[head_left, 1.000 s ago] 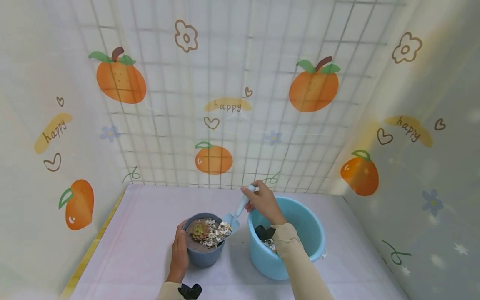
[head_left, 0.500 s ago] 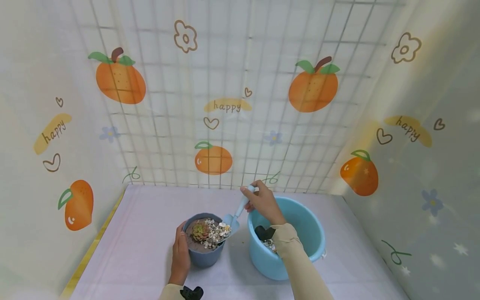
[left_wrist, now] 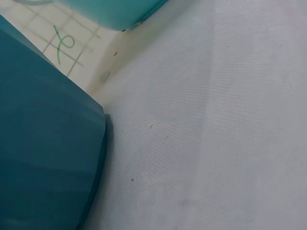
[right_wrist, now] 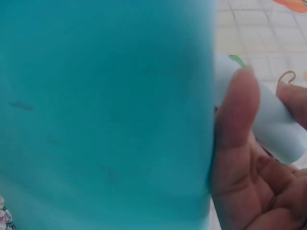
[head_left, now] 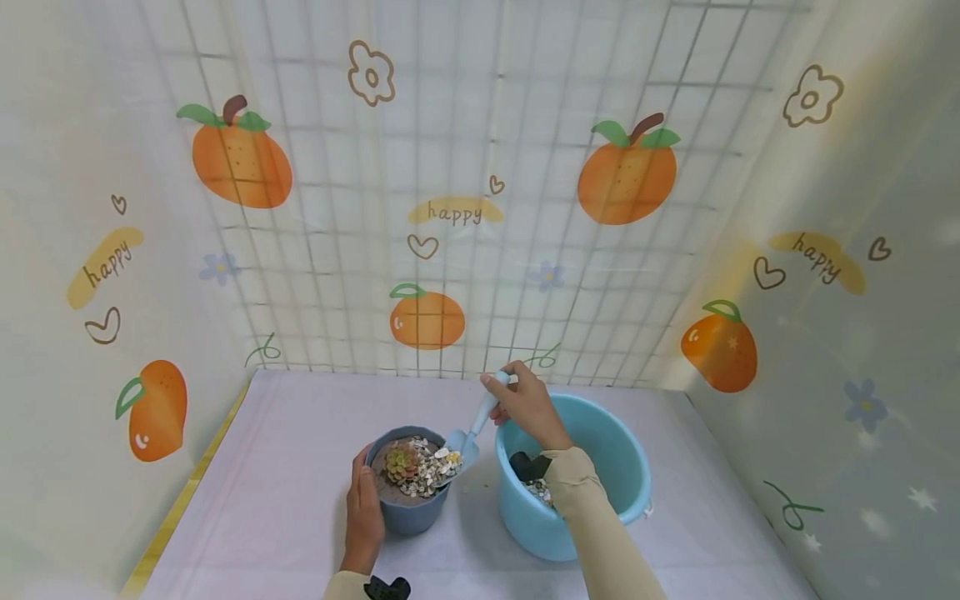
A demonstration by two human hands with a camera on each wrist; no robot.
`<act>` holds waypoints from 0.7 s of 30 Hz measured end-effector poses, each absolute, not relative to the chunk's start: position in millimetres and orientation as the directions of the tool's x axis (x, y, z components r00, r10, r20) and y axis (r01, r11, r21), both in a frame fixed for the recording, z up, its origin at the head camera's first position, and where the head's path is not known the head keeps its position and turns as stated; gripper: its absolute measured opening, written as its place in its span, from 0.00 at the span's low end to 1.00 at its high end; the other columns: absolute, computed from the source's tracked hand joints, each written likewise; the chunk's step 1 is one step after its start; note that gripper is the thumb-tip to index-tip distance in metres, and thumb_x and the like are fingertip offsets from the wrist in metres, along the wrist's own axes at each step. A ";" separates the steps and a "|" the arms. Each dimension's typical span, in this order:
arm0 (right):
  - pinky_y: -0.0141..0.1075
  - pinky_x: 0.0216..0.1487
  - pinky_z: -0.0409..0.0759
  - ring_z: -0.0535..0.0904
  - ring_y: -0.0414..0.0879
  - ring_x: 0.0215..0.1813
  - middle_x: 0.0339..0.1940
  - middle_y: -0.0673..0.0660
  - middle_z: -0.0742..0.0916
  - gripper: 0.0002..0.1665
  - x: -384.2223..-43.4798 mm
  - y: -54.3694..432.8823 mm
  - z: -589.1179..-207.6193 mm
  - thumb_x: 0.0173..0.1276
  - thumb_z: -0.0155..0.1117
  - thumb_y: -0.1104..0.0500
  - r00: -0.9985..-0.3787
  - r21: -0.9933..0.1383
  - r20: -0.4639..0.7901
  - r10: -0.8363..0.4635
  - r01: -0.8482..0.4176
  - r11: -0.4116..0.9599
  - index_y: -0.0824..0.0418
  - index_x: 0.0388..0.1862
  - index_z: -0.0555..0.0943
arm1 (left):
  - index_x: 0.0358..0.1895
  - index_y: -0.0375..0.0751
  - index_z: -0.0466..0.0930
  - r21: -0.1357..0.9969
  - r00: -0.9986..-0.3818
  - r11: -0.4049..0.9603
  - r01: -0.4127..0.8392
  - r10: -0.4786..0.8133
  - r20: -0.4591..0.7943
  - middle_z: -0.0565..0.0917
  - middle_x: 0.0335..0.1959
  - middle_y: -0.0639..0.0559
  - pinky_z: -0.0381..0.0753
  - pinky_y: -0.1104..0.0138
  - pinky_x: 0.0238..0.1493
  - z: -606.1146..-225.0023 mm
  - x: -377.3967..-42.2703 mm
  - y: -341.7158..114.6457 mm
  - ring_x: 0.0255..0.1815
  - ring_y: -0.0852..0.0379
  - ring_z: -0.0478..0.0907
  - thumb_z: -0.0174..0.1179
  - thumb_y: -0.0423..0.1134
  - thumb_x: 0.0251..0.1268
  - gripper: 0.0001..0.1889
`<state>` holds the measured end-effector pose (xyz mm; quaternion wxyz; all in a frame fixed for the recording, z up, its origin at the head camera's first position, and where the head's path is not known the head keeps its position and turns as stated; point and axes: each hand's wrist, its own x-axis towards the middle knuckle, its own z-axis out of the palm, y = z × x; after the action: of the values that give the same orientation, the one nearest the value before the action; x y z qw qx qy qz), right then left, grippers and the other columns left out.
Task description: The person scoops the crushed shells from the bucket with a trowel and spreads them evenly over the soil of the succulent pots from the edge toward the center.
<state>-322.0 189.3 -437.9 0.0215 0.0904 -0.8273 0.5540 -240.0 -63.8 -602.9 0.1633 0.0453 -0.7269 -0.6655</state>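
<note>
Slanting trowel (head_left: 471,431), blade toward pot (head_left: 408,507)

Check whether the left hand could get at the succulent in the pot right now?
Probably yes. The left hand grips the near side of the pot, just below the succulent, and nothing covers the plant. The scoop in the right hand sits at the opposite rim, clear of that path.

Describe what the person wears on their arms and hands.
Both hands are bare: no gloves or rings show on the left hand or the right hand. Each forearm is covered by a snug beige sleeve reaching to the wrist. A small black device sits at the left wrist, and another black device at the right wrist.
</note>
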 end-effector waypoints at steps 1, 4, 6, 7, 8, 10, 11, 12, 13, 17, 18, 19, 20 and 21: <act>0.44 0.31 0.87 0.86 0.54 0.25 0.26 0.62 0.87 0.25 -321.6 189.2 -437.4 0.76 0.69 0.43 -0.983 -0.912 0.135 -0.125 -0.173 0.371 0.62 0.51 0.74 | 0.80 0.40 0.61 0.981 -0.941 0.112 0.156 -0.286 0.182 0.67 0.77 0.40 0.53 0.43 0.78 -603.5 -240.2 -63.3 0.80 0.41 0.57 0.27 0.51 0.90 0.29; 0.44 0.30 0.87 0.85 0.54 0.24 0.25 0.61 0.87 0.26 -321.0 188.8 -436.3 0.76 0.69 0.43 -0.983 -0.910 0.134 -0.125 -0.172 0.378 0.62 0.52 0.74 | 0.80 0.40 0.61 0.978 -0.936 0.117 0.170 -0.292 0.197 0.68 0.77 0.40 0.54 0.43 0.78 -605.1 -240.4 -62.0 0.80 0.41 0.58 0.27 0.50 0.90 0.28; 0.44 0.30 0.87 0.85 0.53 0.24 0.25 0.61 0.87 0.26 -321.4 188.7 -436.2 0.76 0.69 0.43 -0.983 -0.907 0.132 -0.124 -0.170 0.384 0.62 0.53 0.74 | 0.79 0.39 0.61 0.977 -0.932 0.116 0.182 -0.297 0.209 0.68 0.76 0.39 0.54 0.43 0.78 -605.6 -240.3 -61.2 0.80 0.40 0.59 0.28 0.49 0.90 0.28; 0.44 0.30 0.87 0.85 0.53 0.24 0.25 0.61 0.87 0.26 -322.0 188.8 -436.4 0.76 0.69 0.43 -0.984 -0.906 0.132 -0.122 -0.169 0.387 0.62 0.53 0.74 | 0.79 0.39 0.61 0.976 -0.929 0.114 0.187 -0.301 0.213 0.68 0.76 0.39 0.54 0.43 0.77 -605.6 -240.2 -60.7 0.79 0.39 0.59 0.28 0.49 0.90 0.28; 0.43 0.31 0.87 0.85 0.53 0.24 0.25 0.61 0.87 0.26 -322.7 188.8 -436.6 0.75 0.69 0.43 -0.984 -0.905 0.132 -0.120 -0.169 0.389 0.63 0.53 0.74 | 0.79 0.39 0.61 0.975 -0.928 0.112 0.190 -0.304 0.215 0.69 0.76 0.39 0.54 0.43 0.77 -605.5 -240.1 -60.2 0.79 0.40 0.59 0.29 0.48 0.90 0.27; 0.43 0.31 0.87 0.85 0.53 0.24 0.26 0.61 0.87 0.26 -323.5 188.6 -436.9 0.75 0.69 0.43 -0.985 -0.905 0.128 -0.116 -0.164 0.393 0.62 0.53 0.74 | 0.79 0.39 0.62 0.975 -0.925 0.109 0.191 -0.313 0.216 0.69 0.76 0.39 0.54 0.43 0.77 -605.1 -239.8 -59.2 0.79 0.40 0.60 0.29 0.48 0.90 0.27; 0.43 0.31 0.87 0.85 0.53 0.24 0.26 0.61 0.87 0.26 -323.9 188.5 -437.2 0.75 0.69 0.43 -0.985 -0.905 0.127 -0.115 -0.163 0.394 0.62 0.53 0.74 | 0.79 0.39 0.62 0.976 -0.924 0.109 0.191 -0.316 0.216 0.69 0.75 0.39 0.54 0.43 0.77 -604.9 -239.5 -58.8 0.79 0.40 0.60 0.29 0.48 0.90 0.27; 0.43 0.31 0.87 0.85 0.53 0.24 0.26 0.61 0.87 0.26 -324.0 188.4 -437.2 0.75 0.69 0.42 -0.986 -0.904 0.125 -0.114 -0.160 0.396 0.62 0.53 0.74 | 0.79 0.39 0.62 0.976 -0.923 0.109 0.191 -0.319 0.216 0.69 0.75 0.39 0.54 0.43 0.77 -604.6 -239.4 -58.4 0.79 0.40 0.60 0.29 0.48 0.90 0.27; 0.43 0.31 0.87 0.85 0.52 0.24 0.25 0.61 0.86 0.26 -324.0 188.4 -437.3 0.75 0.69 0.42 -0.986 -0.904 0.123 -0.112 -0.158 0.397 0.62 0.53 0.73 | 0.79 0.39 0.62 0.976 -0.922 0.110 0.190 -0.321 0.216 0.70 0.75 0.39 0.54 0.43 0.77 -604.2 -239.2 -58.0 0.79 0.40 0.60 0.29 0.48 0.90 0.27; 0.43 0.31 0.87 0.85 0.53 0.24 0.25 0.61 0.86 0.26 -321.8 188.0 -436.0 0.75 0.68 0.43 -0.986 -0.906 0.118 -0.115 -0.154 0.395 0.62 0.53 0.73 | 0.79 0.37 0.61 0.974 -0.918 0.125 0.190 -0.329 0.221 0.69 0.75 0.38 0.55 0.41 0.77 -604.2 -238.2 -56.7 0.79 0.38 0.60 0.29 0.48 0.90 0.28; 0.43 0.31 0.87 0.85 0.53 0.24 0.24 0.61 0.86 0.26 -321.7 188.1 -436.0 0.76 0.68 0.43 -0.986 -0.905 0.119 -0.114 -0.155 0.396 0.62 0.53 0.73 | 0.78 0.37 0.62 0.973 -0.915 0.129 0.192 -0.334 0.225 0.69 0.75 0.37 0.55 0.41 0.77 -604.3 -238.0 -56.2 0.79 0.38 0.60 0.29 0.48 0.90 0.28; 0.43 0.31 0.87 0.85 0.54 0.24 0.24 0.61 0.86 0.26 -321.9 188.2 -436.2 0.76 0.68 0.43 -0.986 -0.905 0.120 -0.114 -0.156 0.395 0.62 0.53 0.73 | 0.78 0.37 0.62 0.973 -0.914 0.131 0.190 -0.338 0.223 0.69 0.75 0.37 0.55 0.40 0.76 -604.3 -237.6 -55.6 0.79 0.37 0.60 0.29 0.48 0.90 0.28; 0.43 0.31 0.87 0.85 0.54 0.24 0.24 0.61 0.86 0.26 -321.7 188.2 -436.2 0.76 0.68 0.43 -0.986 -0.905 0.121 -0.114 -0.156 0.396 0.62 0.53 0.73 | 0.78 0.37 0.62 0.974 -0.914 0.133 0.186 -0.341 0.221 0.69 0.75 0.37 0.55 0.40 0.76 -604.3 -237.2 -55.0 0.79 0.37 0.60 0.29 0.48 0.90 0.28; 0.43 0.31 0.87 0.85 0.54 0.24 0.24 0.61 0.86 0.26 -321.7 188.1 -436.4 0.76 0.68 0.43 -0.986 -0.904 0.121 -0.112 -0.156 0.398 0.62 0.54 0.73 | 0.78 0.37 0.62 0.975 -0.913 0.132 0.181 -0.346 0.217 0.69 0.75 0.36 0.56 0.40 0.76 -604.1 -236.9 -54.4 0.79 0.37 0.60 0.29 0.48 0.90 0.27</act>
<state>-321.7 188.1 -436.4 0.0201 0.0803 -0.8357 0.5429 -236.9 -54.4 -604.1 0.2009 0.0570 -0.7251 -0.6562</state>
